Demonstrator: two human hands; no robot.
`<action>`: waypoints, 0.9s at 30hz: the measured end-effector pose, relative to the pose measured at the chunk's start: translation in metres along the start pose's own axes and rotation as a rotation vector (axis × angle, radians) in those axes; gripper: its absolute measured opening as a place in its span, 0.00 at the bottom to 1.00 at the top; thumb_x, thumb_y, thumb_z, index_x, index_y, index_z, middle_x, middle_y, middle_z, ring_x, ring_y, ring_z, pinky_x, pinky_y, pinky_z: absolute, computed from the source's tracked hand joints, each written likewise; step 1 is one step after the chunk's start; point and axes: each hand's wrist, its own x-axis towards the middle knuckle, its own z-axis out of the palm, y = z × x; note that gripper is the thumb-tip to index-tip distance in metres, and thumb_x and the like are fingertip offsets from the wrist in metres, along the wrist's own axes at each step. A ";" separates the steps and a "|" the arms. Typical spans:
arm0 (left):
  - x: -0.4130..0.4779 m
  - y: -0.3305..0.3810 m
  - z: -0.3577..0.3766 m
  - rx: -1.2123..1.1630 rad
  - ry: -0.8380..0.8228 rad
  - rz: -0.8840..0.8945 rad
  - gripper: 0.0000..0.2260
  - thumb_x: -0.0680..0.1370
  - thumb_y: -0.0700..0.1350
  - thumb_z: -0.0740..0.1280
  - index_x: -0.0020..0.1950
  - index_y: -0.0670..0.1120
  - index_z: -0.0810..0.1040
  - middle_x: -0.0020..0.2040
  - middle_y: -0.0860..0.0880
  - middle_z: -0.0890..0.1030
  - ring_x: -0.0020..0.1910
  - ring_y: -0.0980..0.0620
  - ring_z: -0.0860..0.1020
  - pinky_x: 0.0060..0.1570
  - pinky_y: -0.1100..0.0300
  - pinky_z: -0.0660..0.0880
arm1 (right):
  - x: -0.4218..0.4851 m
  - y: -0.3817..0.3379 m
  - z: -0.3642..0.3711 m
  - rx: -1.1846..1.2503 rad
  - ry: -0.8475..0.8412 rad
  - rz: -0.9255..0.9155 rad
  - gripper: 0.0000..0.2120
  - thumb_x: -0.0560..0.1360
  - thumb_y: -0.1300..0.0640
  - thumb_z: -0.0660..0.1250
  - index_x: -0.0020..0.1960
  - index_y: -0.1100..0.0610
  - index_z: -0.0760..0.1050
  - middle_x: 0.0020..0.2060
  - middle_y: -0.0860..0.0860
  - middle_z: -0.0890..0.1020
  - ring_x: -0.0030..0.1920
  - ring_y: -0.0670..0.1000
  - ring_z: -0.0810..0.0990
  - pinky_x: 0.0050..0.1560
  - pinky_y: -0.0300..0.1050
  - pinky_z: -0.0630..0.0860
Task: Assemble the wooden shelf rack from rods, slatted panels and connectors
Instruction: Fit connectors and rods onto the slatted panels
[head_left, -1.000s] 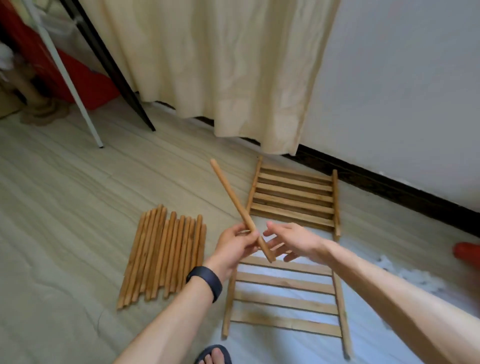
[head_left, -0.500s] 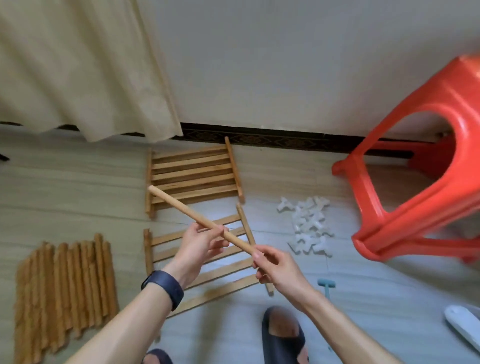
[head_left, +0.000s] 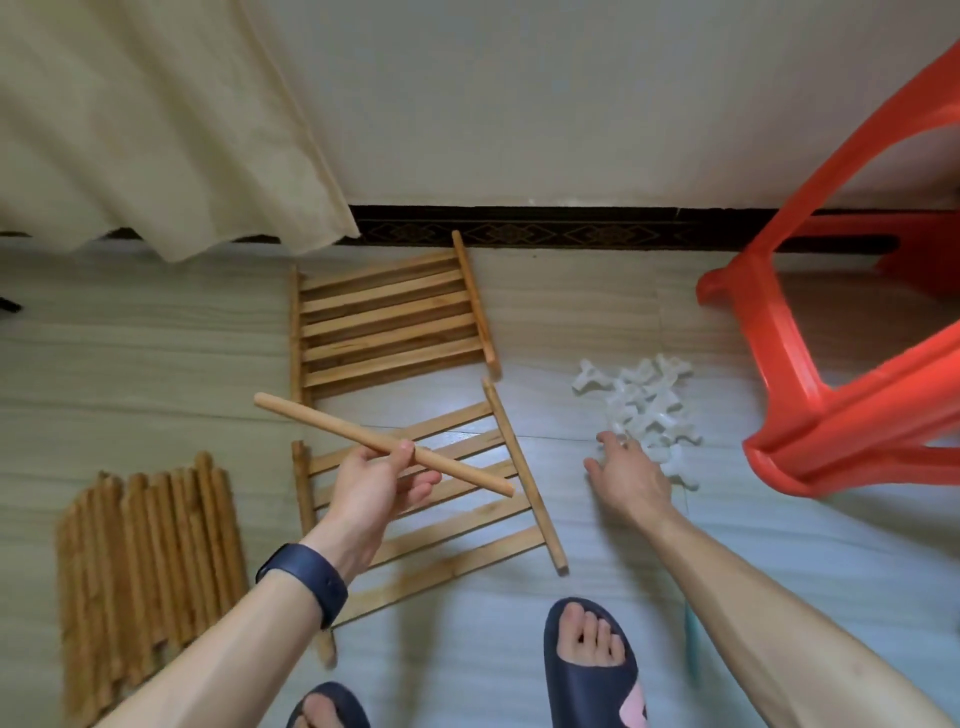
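My left hand (head_left: 375, 484) grips a wooden rod (head_left: 322, 423) near its middle and holds it slanted above the nearer slatted panel (head_left: 467, 556). A second slatted panel (head_left: 384, 322) lies flat on the floor close to the wall. My right hand (head_left: 631, 475) stretches out with its fingers spread, its fingertips at the near edge of a heap of white plastic connectors (head_left: 647, 410). At the left, several more rods (head_left: 150, 566) lie side by side on the floor.
A red plastic stool (head_left: 810, 395) stands at the right, close to the connectors. A cream curtain (head_left: 156, 124) hangs at the upper left over the dark skirting board (head_left: 519, 228). My feet in dark slippers (head_left: 592, 670) are at the bottom.
My right hand has let go of the rod and moved right to the connector heap. The left hand alone keeps the rod. The view has turned right and down.
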 end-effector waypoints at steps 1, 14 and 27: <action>-0.004 0.006 -0.004 0.015 0.008 0.012 0.09 0.84 0.40 0.64 0.62 0.37 0.72 0.54 0.36 0.83 0.47 0.42 0.86 0.43 0.56 0.84 | 0.003 -0.003 0.003 -0.026 -0.009 -0.004 0.19 0.83 0.48 0.56 0.71 0.52 0.68 0.69 0.57 0.71 0.64 0.62 0.75 0.60 0.55 0.73; -0.102 0.149 -0.047 -0.197 0.161 0.346 0.15 0.84 0.42 0.62 0.70 0.39 0.67 0.60 0.40 0.79 0.45 0.45 0.86 0.35 0.59 0.83 | -0.140 -0.187 -0.182 1.408 -0.311 -0.366 0.09 0.78 0.68 0.59 0.48 0.60 0.77 0.42 0.60 0.80 0.37 0.55 0.81 0.34 0.41 0.78; -0.190 0.143 -0.113 -0.724 0.227 0.337 0.12 0.83 0.40 0.63 0.67 0.39 0.72 0.58 0.40 0.81 0.44 0.43 0.86 0.42 0.55 0.83 | -0.269 -0.244 -0.243 1.097 -0.044 -0.604 0.08 0.74 0.65 0.71 0.50 0.56 0.80 0.51 0.55 0.83 0.48 0.52 0.83 0.51 0.47 0.82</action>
